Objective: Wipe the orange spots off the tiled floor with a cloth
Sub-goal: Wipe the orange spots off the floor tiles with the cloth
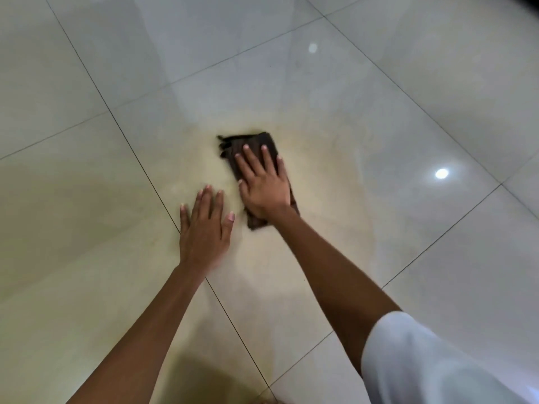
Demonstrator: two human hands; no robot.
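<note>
Mid-frame, right hand (264, 185) presses cloth (256, 150) flat, fingers (249, 158) splayed, gripping nothing — left hand (204, 228), open-palmed on floor (87, 199), likely bracing.

Left hand (204, 228): flat, palm down, fingers spread, centre of frame, just left of the right hand.
Left forearm: bare, runs from lower left up to the wrist.
Right hand (264, 182): flat, palm down, fingers extended toward upper left.
Right arm: bare forearm from lower right; white sleeve (423, 363) at the upper arm.
</note>
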